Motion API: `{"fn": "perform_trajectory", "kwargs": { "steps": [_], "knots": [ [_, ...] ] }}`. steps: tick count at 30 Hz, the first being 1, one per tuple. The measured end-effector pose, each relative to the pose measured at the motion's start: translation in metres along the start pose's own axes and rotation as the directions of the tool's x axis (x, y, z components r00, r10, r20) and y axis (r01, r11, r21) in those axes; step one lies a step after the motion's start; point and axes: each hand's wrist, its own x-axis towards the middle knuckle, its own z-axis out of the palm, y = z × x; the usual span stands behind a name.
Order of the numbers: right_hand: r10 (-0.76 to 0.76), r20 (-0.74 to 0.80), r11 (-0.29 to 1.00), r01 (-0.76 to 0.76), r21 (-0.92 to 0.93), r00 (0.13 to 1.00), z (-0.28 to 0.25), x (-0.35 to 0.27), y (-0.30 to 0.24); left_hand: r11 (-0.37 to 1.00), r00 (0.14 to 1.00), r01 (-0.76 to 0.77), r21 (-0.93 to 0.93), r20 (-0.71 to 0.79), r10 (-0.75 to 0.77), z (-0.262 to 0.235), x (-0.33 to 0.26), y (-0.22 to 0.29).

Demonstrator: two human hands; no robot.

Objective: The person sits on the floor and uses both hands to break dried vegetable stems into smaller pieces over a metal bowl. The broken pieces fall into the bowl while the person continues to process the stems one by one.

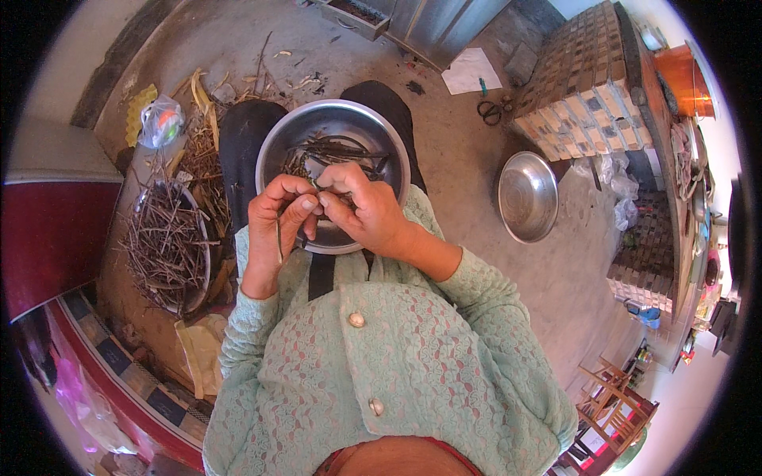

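A round steel bowl [270, 143] rests on my lap between my knees. Inside it lie long, thin, dark pod-like stalks [341, 149], partly covered by my hands. My left hand [279, 218] is closed over the bowl's near side, with a slim green stalk [279, 240] hanging from its fingers. Thumb and fingers of my right hand [367, 208] pinch against the left fingertips. A small greenish bit shows where the two hands meet, mostly hidden by the fingers.
On the left, a basin [208, 238] is heaped with dry twigs [163, 246], beside straw and a plastic bag [161, 120]. An empty steel basin [528, 197] is on the floor at right. Beyond it are scissors [490, 112], white paper [470, 71] and a brick stove [575, 91].
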Motion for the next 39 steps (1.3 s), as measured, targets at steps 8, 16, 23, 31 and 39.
{"fn": "perform_trajectory", "kwargs": {
  "steps": [8,16,23,31,39],
  "knots": [
    [0.145,0.205,0.966,-0.183,0.182,0.968,-0.008,0.012,-0.010,0.999,1.000,0.025,-0.022,-0.005,-0.025,0.002,-0.003,0.016],
    [0.206,0.548,0.741,-0.495,0.454,0.810,-0.004,0.044,-0.034,0.993,0.999,0.035,-0.116,-0.029,-0.039,-0.013,-0.015,0.038],
    [0.106,0.404,0.970,-0.184,0.160,0.908,-0.009,0.061,-0.029,0.998,0.967,-0.037,-0.054,-0.253,0.022,-0.042,-0.033,0.050],
    [0.019,0.572,0.674,0.412,-0.613,0.820,-0.032,0.039,-0.008,-0.090,0.737,0.589,0.803,-0.488,0.469,-0.167,-0.077,0.027],
    [0.120,0.596,0.402,0.511,-0.760,0.794,-0.017,0.022,0.021,0.143,0.815,0.258,0.956,-0.294,0.498,-0.115,-0.041,0.028]
  ]
}}
